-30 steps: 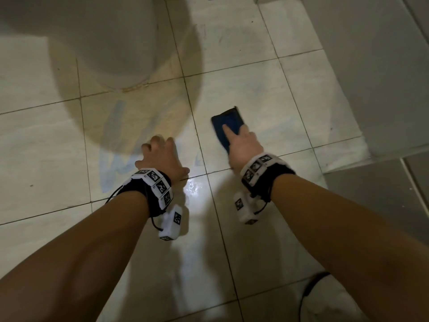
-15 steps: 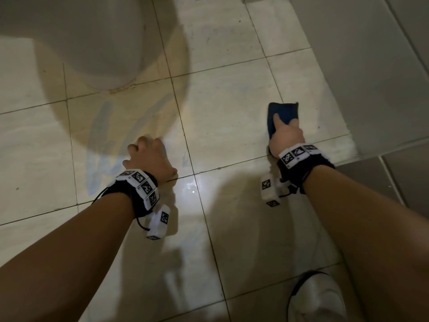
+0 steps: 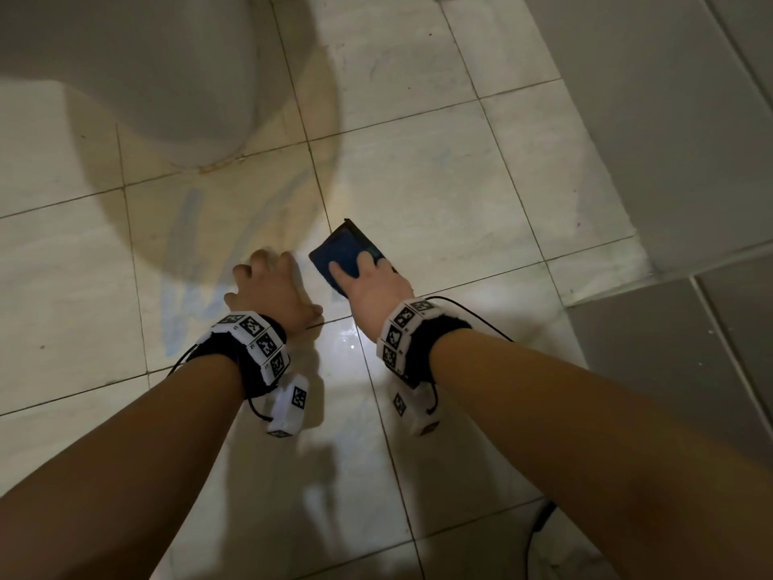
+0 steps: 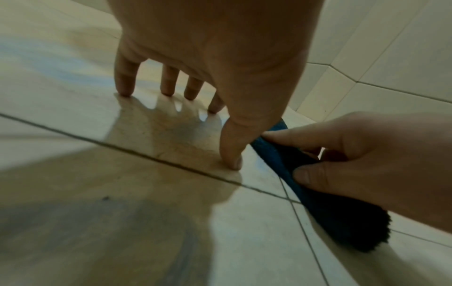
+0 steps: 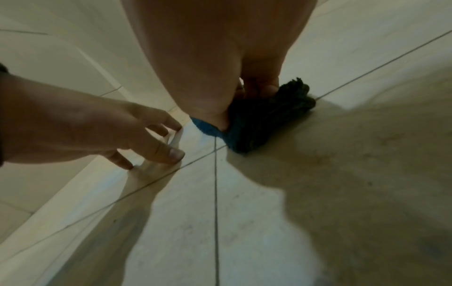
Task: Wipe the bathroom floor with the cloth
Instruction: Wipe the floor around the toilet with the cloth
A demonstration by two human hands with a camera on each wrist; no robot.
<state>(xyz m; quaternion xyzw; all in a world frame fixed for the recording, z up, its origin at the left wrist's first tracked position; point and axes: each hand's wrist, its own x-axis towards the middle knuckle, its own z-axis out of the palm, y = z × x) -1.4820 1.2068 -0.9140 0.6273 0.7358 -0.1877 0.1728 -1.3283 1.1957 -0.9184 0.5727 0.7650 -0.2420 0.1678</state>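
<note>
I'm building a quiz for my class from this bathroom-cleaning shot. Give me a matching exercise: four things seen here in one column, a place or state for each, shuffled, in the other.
Things:
1. blue cloth
2. left hand
3. toilet base
4. right hand

Places or states:
A. fingertips spread on the tile, holding nothing
B. stands at upper left in the head view
C. pressed flat on the floor under a hand
D. grips the cloth

Pairs: 1-C, 2-A, 3-B, 4-D

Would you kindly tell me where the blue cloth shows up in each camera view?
Head: blue cloth centre, under right hand.
Left wrist: cloth lower right.
Right wrist: cloth centre, right of middle.
Shared landmark: left hand propped on fingertips beside it.
</note>
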